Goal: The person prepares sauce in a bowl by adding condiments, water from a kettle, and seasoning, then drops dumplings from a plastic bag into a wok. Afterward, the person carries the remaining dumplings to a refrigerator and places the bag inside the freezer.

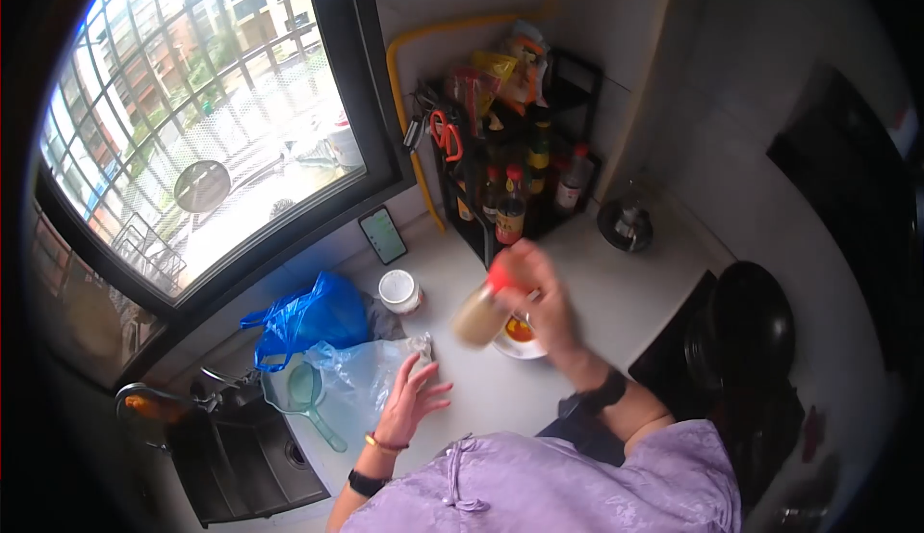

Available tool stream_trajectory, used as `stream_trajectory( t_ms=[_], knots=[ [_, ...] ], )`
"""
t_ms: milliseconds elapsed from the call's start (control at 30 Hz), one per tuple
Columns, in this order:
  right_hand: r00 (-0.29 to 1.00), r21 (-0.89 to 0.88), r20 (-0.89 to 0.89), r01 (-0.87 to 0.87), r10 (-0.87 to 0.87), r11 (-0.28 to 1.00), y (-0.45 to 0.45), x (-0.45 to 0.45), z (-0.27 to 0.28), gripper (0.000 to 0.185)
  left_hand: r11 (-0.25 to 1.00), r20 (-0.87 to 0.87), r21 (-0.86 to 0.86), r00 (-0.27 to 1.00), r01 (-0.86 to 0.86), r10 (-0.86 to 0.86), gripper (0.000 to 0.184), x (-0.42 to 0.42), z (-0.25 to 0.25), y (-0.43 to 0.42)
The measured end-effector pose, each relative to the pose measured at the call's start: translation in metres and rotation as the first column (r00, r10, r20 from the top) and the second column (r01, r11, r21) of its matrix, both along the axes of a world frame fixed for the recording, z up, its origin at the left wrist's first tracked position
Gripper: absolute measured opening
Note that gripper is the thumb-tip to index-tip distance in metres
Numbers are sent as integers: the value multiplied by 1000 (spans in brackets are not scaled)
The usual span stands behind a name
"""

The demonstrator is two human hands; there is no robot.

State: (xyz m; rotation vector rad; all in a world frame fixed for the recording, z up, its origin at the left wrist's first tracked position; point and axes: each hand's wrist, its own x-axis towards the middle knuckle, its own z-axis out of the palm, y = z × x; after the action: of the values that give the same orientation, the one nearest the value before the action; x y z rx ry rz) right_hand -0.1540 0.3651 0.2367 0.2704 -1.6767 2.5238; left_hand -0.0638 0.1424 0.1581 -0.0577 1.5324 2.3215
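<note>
A jar with a red lid [475, 319] is in my right hand [537, 292], tilted and blurred, with the fingers around the lid. Partly behind that hand and jar, a small white plate [525, 350] on the counter holds something orange-red. My left hand [414, 400] is empty, fingers spread, beside a clear plastic bag [356, 379]. Up from the left hand stands a white-lidded container [399, 291].
A blue bag [313, 319] and a green strainer [306, 386] lie left, near the sink [241, 466]. A phone [383, 235] leans by the window. Bottles [511, 208] fill the black corner rack [577, 100]. A black pan [756, 316] is at right.
</note>
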Motion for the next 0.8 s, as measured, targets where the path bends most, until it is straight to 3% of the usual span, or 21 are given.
stream_trajectory(
  t_ms=[67, 100, 133, 233, 267, 300, 333, 400, 433, 467, 533, 600, 667, 700, 733, 767, 800],
  knots=[
    [980, -35, 108, -162, 165, 986, -38, 41, -26, 61, 939, 38, 344, 999, -13, 0, 51, 0, 5, 7],
    [979, 64, 89, -191, 185, 980, -52, 60, -31, 61, 937, 38, 350, 999, 3, -17, 51, 6, 4, 3],
    [995, 267, 7, -98, 99, 959, -65, 78, -30, 59, 917, 19, 399, 1000, 11, -20, 52, 11, 3, -1],
    [995, 403, -15, -82, 96, 911, -75, 111, -30, 58, 908, 54, 419, 997, 27, -55, 55, 36, -8, -21],
    [984, 595, -147, 3, 105, 804, -74, 119, -33, 58, 921, 113, 388, 991, 22, -71, 57, 47, -15, -29],
    [955, 748, -262, 110, 140, 655, -75, 127, -34, 57, 900, 153, 423, 971, 105, -185, 55, 54, -24, -40],
    [960, 752, -254, 121, 115, 648, -77, 136, -33, 57, 895, 159, 428, 964, 125, -211, 55, 60, -30, -49],
    [888, 845, -187, -73, 420, 530, -84, 155, -29, 56, 737, 165, 581, 837, 346, -522, 55, 74, -39, -59],
    [882, 886, -248, 39, 400, 463, -91, 167, -30, 50, 755, 210, 583, 842, 300, -496, 54, 83, -37, -60],
    [896, 887, -234, 38, 378, 459, -96, 175, -33, 50, 746, 221, 590, 826, 311, -519, 54, 91, -29, -61],
    [950, 882, -231, 113, 211, 458, -105, 190, -40, 47, 920, 381, 391, 911, -7, -155, 52, 105, -13, -61],
    [962, 845, -251, 163, 109, 510, -114, 198, -47, 40, 991, 185, 133, 981, 31, -55, 46, 109, -17, -70],
    [955, 806, -298, 254, -4, 534, -126, 209, -54, 35, 996, 152, 82, 988, -26, 13, 38, 112, -20, -77],
    [979, 724, -183, 197, -92, 661, -131, 202, -69, 33, 997, 155, 77, 988, 11, -23, 38, 115, -13, -71],
    [987, 615, -62, 156, -150, 773, -129, 195, -81, 31, 963, -226, -191, 963, -189, 144, 35, 118, 0, -61],
    [812, 43, 558, -234, 171, 971, -119, 195, -65, 30, 821, -605, -337, 774, -460, 185, 31, 121, 11, -54],
    [760, -162, 601, -189, 248, 969, -120, 200, -70, 31, 825, -603, -350, 781, -443, 164, 31, 122, 20, -55]
  ],
)
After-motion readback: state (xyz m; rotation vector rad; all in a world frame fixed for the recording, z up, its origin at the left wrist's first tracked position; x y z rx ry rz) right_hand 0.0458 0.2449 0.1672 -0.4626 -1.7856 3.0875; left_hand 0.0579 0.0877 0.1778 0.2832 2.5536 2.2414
